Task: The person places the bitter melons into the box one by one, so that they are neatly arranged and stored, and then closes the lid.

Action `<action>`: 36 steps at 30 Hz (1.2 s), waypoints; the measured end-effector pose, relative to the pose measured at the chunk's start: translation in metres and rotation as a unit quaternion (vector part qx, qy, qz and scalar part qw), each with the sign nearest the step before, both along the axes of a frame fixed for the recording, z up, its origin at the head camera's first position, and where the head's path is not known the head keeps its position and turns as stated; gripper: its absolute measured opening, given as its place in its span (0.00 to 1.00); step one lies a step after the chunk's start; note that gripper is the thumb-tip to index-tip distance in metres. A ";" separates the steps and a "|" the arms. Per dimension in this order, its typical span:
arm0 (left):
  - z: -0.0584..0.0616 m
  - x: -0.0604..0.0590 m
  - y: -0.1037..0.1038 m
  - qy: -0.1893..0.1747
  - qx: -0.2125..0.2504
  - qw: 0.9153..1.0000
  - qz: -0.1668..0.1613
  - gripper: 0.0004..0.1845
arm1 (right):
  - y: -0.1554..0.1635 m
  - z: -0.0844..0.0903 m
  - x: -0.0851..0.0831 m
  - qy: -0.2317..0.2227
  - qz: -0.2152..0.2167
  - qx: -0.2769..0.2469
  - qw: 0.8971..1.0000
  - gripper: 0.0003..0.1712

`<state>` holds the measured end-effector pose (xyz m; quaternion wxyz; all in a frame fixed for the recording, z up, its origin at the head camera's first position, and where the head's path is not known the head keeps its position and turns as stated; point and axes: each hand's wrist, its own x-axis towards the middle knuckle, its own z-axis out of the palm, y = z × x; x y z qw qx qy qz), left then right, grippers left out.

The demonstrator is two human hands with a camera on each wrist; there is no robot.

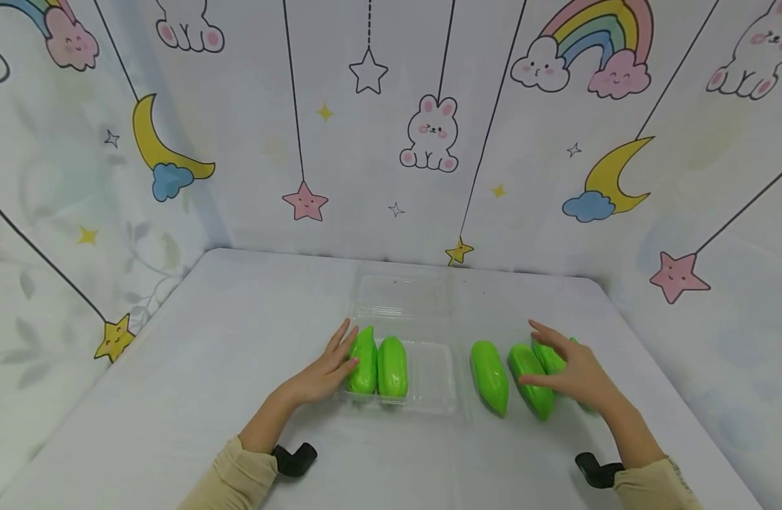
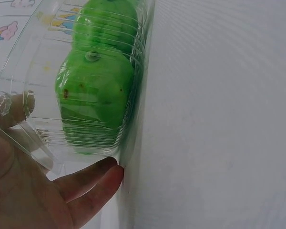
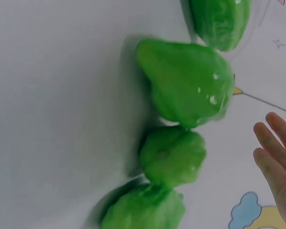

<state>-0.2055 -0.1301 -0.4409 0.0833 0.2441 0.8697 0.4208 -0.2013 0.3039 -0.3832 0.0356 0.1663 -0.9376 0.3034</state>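
Green gourds [image 1: 378, 365] fill the tray [image 1: 437, 382]; left hand [image 1: 324, 372] touches it.

You have two glossy green chayotes [image 1: 380, 367] lying side by side, lengthwise, in the left part of the clear plastic clamshell tray [image 1: 433, 382], its lid open flat behind. Three more green chayotes [image 1: 517, 375] lie on the table just right of it.
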 end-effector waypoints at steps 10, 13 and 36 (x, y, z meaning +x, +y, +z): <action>0.002 0.000 0.000 0.001 -0.007 1.000 0.001 0.32 | 0.023 -0.006 0.001 0.007 -0.031 0.018 0.999 0.55; 0.002 0.000 0.000 0.002 -0.006 1.000 -0.001 0.32 | 0.031 -0.006 0.002 0.002 -0.046 0.028 0.999 0.56; 0.002 0.001 0.001 0.001 -0.005 1.000 0.001 0.32 | 0.073 -0.014 0.004 -0.002 -0.082 0.042 0.996 0.55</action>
